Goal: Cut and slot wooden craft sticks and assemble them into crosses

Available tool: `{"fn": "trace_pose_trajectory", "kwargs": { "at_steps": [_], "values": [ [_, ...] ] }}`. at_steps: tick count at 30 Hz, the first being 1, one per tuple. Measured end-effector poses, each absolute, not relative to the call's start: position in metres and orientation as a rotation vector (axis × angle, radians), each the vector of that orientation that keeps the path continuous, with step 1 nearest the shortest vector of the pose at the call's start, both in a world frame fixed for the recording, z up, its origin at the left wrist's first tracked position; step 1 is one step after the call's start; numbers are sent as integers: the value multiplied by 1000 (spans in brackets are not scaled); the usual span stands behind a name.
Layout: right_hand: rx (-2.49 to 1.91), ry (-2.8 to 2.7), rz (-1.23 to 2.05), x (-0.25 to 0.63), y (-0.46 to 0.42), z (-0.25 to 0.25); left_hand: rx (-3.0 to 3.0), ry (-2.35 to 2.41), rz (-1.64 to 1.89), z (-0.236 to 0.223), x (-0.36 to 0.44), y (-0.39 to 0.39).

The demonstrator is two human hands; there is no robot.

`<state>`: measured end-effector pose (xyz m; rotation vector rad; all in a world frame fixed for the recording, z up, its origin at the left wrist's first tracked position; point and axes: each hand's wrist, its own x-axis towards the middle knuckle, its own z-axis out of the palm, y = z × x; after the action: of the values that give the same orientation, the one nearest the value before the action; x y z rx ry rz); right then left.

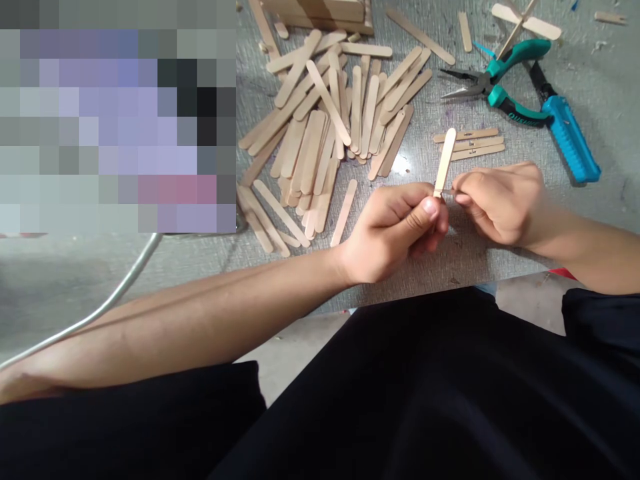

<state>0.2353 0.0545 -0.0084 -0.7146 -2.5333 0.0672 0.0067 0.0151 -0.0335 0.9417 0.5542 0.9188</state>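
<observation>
My left hand [400, 230] is closed round the lower end of a wooden craft stick [446, 160], its thumb pressed on the front. The stick's upper part rises free above the fingers. Close by on the right, my right hand [500, 200] pinches a thin strand that runs to the stick near my left thumb; whether it is wire or thread I cannot tell. Just beyond my hands lie three craft sticks [477, 144] side by side, with small dark marks at their middles.
A loose heap of craft sticks [313, 150] covers the table's left and middle. Pliers with green handles [523, 119] and a blue-handled cutter [573, 137] lie at the right. A stick propeller [543, 27] and a wooden box [320, 13] stand behind. A pale cable [115, 297] crosses at left.
</observation>
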Motion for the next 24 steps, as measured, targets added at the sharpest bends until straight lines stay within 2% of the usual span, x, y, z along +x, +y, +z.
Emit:
{"fn": "trace_pose_trajectory", "kwargs": {
  "at_steps": [21,24],
  "values": [
    [-602,-2464,503,238,61,-6,900,531,824,-29,6,20],
    [-602,-2433,468,238,60,-7,950,512,823,-27,5,21]
  ]
}}
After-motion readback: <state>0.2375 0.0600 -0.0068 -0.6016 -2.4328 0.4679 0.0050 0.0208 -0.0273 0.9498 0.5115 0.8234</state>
